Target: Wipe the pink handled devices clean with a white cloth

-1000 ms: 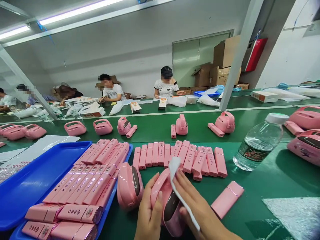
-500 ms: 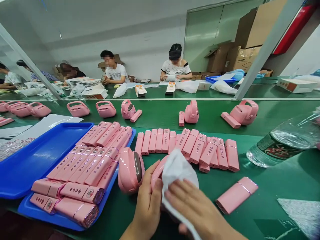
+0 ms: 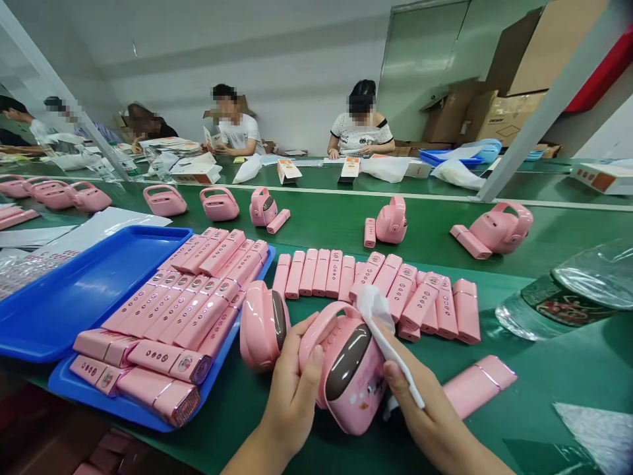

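A pink speaker with a carrying handle and a dark oval panel (image 3: 353, 369) is tilted in front of me. My left hand (image 3: 295, 379) is closed around its handle side, thumb on the near face. In my right hand (image 3: 420, 389) is a white cloth (image 3: 380, 316), pressed along the speaker's right side; part of the cloth hangs below the thumb. Just left of my left hand stands a second pink speaker (image 3: 258, 328). A single pink microphone body (image 3: 482, 384) lies beyond my right hand, partly covered by it.
Pink rectangular pieces (image 3: 188, 297) are stacked on a blue tray (image 3: 64, 297). More pink pieces (image 3: 329, 272) lie in a row behind the speaker. A clear bottle (image 3: 568, 290) lies at right. Several speakers (image 3: 220, 204) stand farther back; co-workers (image 3: 361, 128) sit opposite.
My right hand has drawn the cloth off the speaker's front to its right side, uncovering the dark panel and printed face. The camera view has shifted slightly.
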Available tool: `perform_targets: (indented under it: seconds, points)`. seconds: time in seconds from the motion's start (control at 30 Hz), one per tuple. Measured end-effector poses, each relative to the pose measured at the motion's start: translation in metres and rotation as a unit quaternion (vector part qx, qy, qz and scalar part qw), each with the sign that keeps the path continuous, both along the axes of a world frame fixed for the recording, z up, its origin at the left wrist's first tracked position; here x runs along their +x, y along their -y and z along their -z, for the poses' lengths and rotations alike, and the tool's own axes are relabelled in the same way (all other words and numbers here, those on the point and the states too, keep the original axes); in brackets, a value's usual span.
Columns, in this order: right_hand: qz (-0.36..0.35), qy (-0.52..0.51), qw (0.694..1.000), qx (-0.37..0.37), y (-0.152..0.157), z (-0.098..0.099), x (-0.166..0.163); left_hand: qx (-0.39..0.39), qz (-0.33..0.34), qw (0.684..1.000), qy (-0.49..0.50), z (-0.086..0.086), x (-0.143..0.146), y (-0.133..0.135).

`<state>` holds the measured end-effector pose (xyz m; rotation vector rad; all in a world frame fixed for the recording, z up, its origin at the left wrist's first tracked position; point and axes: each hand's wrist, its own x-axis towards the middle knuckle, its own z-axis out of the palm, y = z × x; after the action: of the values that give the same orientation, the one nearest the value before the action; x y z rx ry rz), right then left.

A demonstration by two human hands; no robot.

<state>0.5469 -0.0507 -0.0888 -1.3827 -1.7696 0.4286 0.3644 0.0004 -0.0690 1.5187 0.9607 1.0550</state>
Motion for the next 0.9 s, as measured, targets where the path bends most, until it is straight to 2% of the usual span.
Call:
perform_targets:
  seconds: [0.07,0.17,0.3,0.43,0.5,0.57,0.63,0.67,0.73,0.8,0.9]
  points:
    - [0.015,-0.063,0.997,-0.049,0.003,0.005,0.002,0.009,0.003,1.0,-0.021,0.001,-0.002,0.001]
    - [-0.004,-0.062,0.997,-0.047,0.006,0.007,0.0,0.02,0.007,0.999,-0.024,0.006,-0.005,0.003]
    - [-0.013,0.058,0.997,0.058,0.005,0.0,-0.007,0.024,-0.009,1.0,-0.007,0.009,-0.007,0.003]
    - [-0.096,0.223,0.944,0.223,0.003,-0.004,-0.012,0.025,0.009,1.0,0.017,0.004,-0.005,0.001]
    - [-0.124,0.244,0.933,0.234,0.002,-0.002,-0.011,0.014,0.015,0.999,0.025,0.001,-0.003,0.0]
    - [-0.093,0.197,0.959,0.182,0.002,0.002,-0.009,-0.013,0.016,0.999,0.032,0.002,-0.003,-0.001]
    - [-0.04,0.079,0.992,0.089,0.003,0.006,-0.008,-0.045,0.011,0.998,0.048,0.006,-0.005,-0.001]
    - [-0.019,0.004,0.999,0.033,0.003,0.008,-0.007,-0.059,0.003,0.997,0.059,0.009,-0.007,-0.001]
    - [-0.005,-0.133,0.989,-0.061,0.004,0.008,-0.007,-0.071,-0.015,0.995,0.071,0.013,-0.011,0.0]
    - [-0.002,-0.224,0.967,-0.119,0.006,0.005,-0.007,-0.075,-0.01,0.994,0.083,0.013,-0.012,0.001]
    - [-0.002,-0.276,0.951,-0.139,0.009,-0.005,-0.005,-0.041,0.067,0.991,0.109,0.005,-0.008,0.005]
